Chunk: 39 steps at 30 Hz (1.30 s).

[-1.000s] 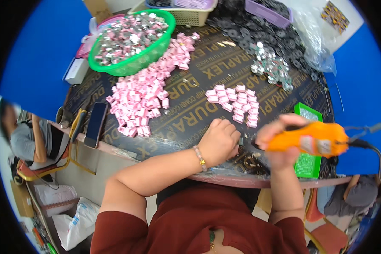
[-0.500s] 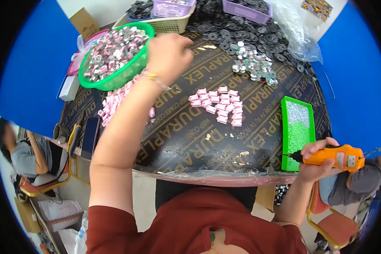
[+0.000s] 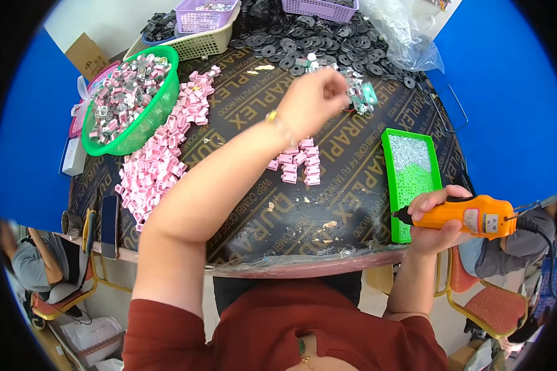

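Head view: two hands work over one desk [image 3: 254, 232]. The right hand [image 3: 436, 217] grips one orange electric screwdriver [image 3: 467, 216], its tip above the near end of one green tray [image 3: 401, 235]. The left hand [image 3: 309, 105], fingers curled, is at the single pile of small circuit pieces [image 3: 366, 99]; whether it grips one, I cannot tell. Pink parts form one large heap [image 3: 148, 167], too many to count, and one small group [image 3: 312, 167], partly hidden by the left forearm [image 3: 220, 179]. Around stand one green basket [image 3: 143, 134], two purple baskets [image 3: 198, 22], one cream basket [image 3: 207, 44] and countless black discs [image 3: 340, 46].
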Each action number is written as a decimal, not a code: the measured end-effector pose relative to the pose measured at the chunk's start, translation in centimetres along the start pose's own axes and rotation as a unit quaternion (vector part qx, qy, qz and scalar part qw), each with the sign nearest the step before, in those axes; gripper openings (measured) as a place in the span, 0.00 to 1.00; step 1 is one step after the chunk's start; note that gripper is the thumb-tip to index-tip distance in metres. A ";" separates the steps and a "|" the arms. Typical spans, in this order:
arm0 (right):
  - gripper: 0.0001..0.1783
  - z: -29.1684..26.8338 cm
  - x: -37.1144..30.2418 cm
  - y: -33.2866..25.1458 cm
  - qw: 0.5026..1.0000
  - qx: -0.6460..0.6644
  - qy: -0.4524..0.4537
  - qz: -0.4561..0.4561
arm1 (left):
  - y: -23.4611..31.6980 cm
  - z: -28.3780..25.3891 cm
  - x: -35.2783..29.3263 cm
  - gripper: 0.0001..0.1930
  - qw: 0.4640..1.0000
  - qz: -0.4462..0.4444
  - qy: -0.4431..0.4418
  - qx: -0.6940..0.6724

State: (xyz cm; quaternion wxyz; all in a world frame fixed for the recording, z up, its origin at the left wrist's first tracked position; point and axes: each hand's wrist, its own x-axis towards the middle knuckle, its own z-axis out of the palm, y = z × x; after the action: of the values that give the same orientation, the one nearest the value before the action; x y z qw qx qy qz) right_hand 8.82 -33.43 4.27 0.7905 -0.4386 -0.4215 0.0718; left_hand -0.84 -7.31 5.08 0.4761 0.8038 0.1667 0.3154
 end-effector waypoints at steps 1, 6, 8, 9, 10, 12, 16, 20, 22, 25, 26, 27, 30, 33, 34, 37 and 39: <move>0.36 0.0 0.2 0.0 1.000 -0.003 0.000 -0.002 | 1.3 -0.1 -2.3 0.08 1.000 0.007 -0.025 0.009; 0.35 -0.8 0.8 -0.4 1.000 -0.021 0.009 -0.018 | 1.7 0.0 -13.2 0.12 0.973 0.072 -0.156 0.155; 0.35 -1.0 0.9 -0.5 0.999 -0.032 0.000 -0.031 | 1.4 -0.5 -16.0 0.14 0.958 0.079 -0.148 0.233; 0.35 -1.2 0.9 -0.5 0.999 -0.034 0.002 -0.029 | 1.4 -0.8 -16.8 0.19 0.942 0.047 -0.179 0.279; 0.35 -1.5 0.9 -0.5 0.999 -0.032 0.003 -0.028 | 1.4 -0.6 -17.2 0.19 0.942 0.048 -0.183 0.277; 0.35 -1.8 0.8 -0.6 0.999 -0.026 0.003 -0.026 | 2.2 -0.5 -17.5 0.24 0.946 0.080 -0.161 0.271; 0.35 -1.3 0.9 -0.9 0.999 -0.025 0.007 -0.034 | 1.6 0.3 -17.5 0.21 0.899 0.238 -0.219 0.295; 0.35 -1.7 0.6 -1.3 0.999 -0.038 0.010 -0.037 | 1.1 -0.2 -17.1 0.14 0.864 0.194 -0.336 0.322; 0.35 -2.3 0.5 -1.5 0.998 -0.048 0.013 -0.030 | 0.4 -0.7 -17.5 0.07 0.910 0.169 -0.282 0.251; 0.35 -3.4 0.3 -1.7 0.997 -0.063 0.032 -0.034 | 2.3 -2.6 -17.1 0.08 0.953 -0.054 -0.298 0.015; 0.32 -3.8 0.3 -1.7 0.998 -0.060 0.003 -0.031 | 1.7 -2.8 -17.6 0.10 0.946 -0.143 -0.260 -0.132; 0.32 -3.9 0.3 -1.7 0.998 -0.056 0.002 -0.030 | 1.1 -3.4 -17.9 0.10 0.930 -0.175 -0.229 -0.229; 0.34 -3.9 0.6 -1.6 0.997 -0.057 0.024 -0.037 | 1.1 -6.0 -16.7 0.10 0.921 -0.254 -0.097 -0.278; 0.34 -3.2 0.7 -1.4 0.998 -0.050 0.020 -0.039 | 0.3 -7.9 -15.3 0.11 0.980 -0.160 0.034 0.109; 0.34 -3.0 0.7 -1.3 0.998 -0.049 0.020 -0.039 | -1.1 -8.1 -15.1 0.12 0.977 -0.108 0.065 0.172; 0.34 -2.4 0.7 -0.8 0.998 -0.050 0.011 -0.034 | -2.4 -8.0 -14.5 0.12 0.954 -0.085 0.042 0.284; 0.34 -2.1 0.7 -0.7 0.998 -0.057 0.005 -0.034 | -3.5 -7.8 -14.6 0.11 0.954 -0.061 0.036 0.292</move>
State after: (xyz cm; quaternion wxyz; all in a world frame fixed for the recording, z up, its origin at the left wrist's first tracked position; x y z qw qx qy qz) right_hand 10.58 -34.87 4.70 0.7683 -0.4685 -0.4358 0.0181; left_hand -16.81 -8.78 -0.34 0.2324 0.8842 0.3171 0.2523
